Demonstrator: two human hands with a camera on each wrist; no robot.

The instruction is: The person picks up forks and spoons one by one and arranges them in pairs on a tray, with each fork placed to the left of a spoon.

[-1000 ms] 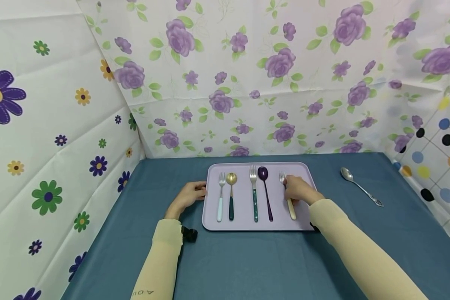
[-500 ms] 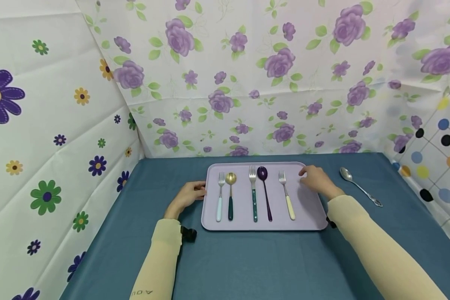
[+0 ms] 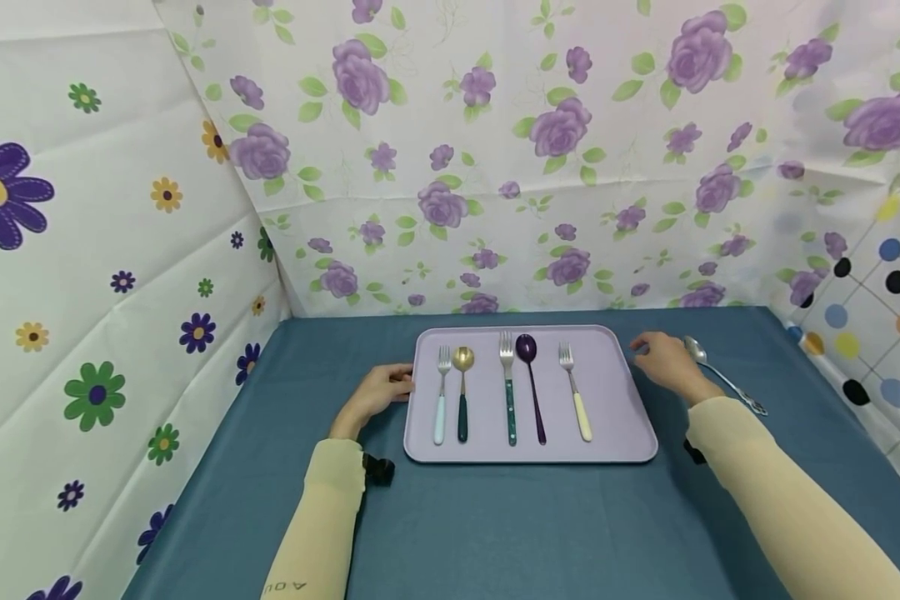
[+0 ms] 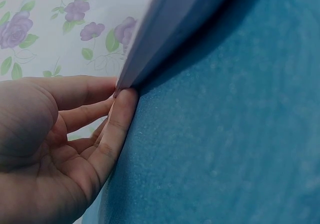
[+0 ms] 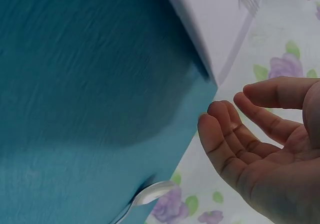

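Note:
A pale lilac tray [image 3: 487, 450] lies on the blue cloth, bearing a row of forks and spoons. My left hand [image 3: 377, 392] is at its left edge; in the left wrist view, thumb and fingertips [image 4: 126, 101] meet at the tray's rim and pinch it. Off the tray's right edge, my right hand [image 3: 667, 364] is held with fingers loosely bent and apart, nothing between them. Just right of that hand lies a silver spoon [image 3: 735, 390] with an ornate handle, its bowl partly behind the hand. In the right wrist view the spoon's bowl [image 5: 155, 191] sits below the fingers.
On the tray, left to right, are a light-blue-handled fork [image 3: 440, 408], a gold spoon [image 3: 462, 392] with a dark green handle, a green-handled fork [image 3: 510, 400], a purple spoon [image 3: 532, 379] and a cream-handled fork [image 3: 580, 408]. Patterned sheets [image 3: 450, 150] wall the table [image 3: 510, 533].
My right hand has let go of the cream-handled fork, leaving it on the tray, and moved right past the tray's edge toward the silver spoon. The left hand stays put.

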